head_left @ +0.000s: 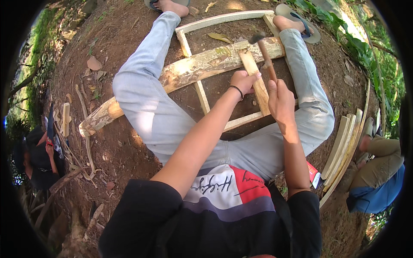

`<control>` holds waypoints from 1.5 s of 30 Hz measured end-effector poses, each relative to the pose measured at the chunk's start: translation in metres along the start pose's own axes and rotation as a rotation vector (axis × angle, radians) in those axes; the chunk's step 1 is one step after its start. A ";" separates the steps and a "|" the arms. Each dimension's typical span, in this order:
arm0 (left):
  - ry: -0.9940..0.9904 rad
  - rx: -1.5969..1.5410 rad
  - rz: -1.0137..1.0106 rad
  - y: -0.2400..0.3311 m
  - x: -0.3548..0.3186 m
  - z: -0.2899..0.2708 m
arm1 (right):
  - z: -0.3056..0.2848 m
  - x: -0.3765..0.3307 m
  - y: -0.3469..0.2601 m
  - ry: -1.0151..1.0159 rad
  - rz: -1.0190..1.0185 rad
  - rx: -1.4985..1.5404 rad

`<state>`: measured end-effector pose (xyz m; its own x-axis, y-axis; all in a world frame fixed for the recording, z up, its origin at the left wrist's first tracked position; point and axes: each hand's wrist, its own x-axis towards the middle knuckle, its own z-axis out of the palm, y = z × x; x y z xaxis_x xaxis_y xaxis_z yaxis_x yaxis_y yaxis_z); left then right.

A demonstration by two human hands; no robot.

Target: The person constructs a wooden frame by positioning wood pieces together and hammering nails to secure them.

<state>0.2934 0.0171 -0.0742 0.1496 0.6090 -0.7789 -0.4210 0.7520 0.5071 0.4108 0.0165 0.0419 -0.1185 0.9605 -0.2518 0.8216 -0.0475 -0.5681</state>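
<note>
I sit on bare earth with a pale wooden frame [223, 18] between my legs, lying across a rough log [189, 69]. My left hand [243, 81], with a dark band on the wrist, presses on a short wooden slat [258, 84] that rests on the log and frame. My right hand [279, 101] grips the wooden handle of a hammer [263, 49], whose dark head is raised above the slat's far end. The fingertips of my left hand pinch something small against the slat; it is too small to make out.
A stack of several pale wooden slats [344, 150] lies on the ground at my right, beside a seated person in tan and blue clothing [376, 180]. Another person in dark clothes [36, 159] crouches at my left, near wood scraps [66, 118]. A red-and-white packet [313, 173] lies by my right hip.
</note>
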 end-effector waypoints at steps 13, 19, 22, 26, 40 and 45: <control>0.007 -0.014 0.015 -0.002 0.005 0.000 | -0.033 -0.003 -0.031 0.330 -0.130 0.202; -0.006 -0.005 -0.012 -0.001 -0.001 0.001 | 0.012 -0.015 0.009 -0.010 -0.088 -0.178; -0.002 -0.050 0.040 -0.001 0.009 -0.001 | -0.024 -0.004 -0.037 0.280 -0.224 0.117; 0.027 -0.007 -0.016 -0.003 0.000 0.000 | -0.012 -0.026 -0.022 0.306 -0.169 0.210; -0.009 -0.041 -0.020 -0.006 -0.001 0.001 | 0.022 -0.012 0.008 -0.132 0.079 -0.276; 0.032 -0.037 0.023 -0.010 0.002 0.000 | -0.012 -0.011 -0.030 0.413 -0.274 0.360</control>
<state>0.2979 0.0105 -0.0810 0.1115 0.6170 -0.7790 -0.4571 0.7279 0.5111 0.3947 0.0106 0.0713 -0.0134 0.9744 0.2245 0.5429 0.1956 -0.8167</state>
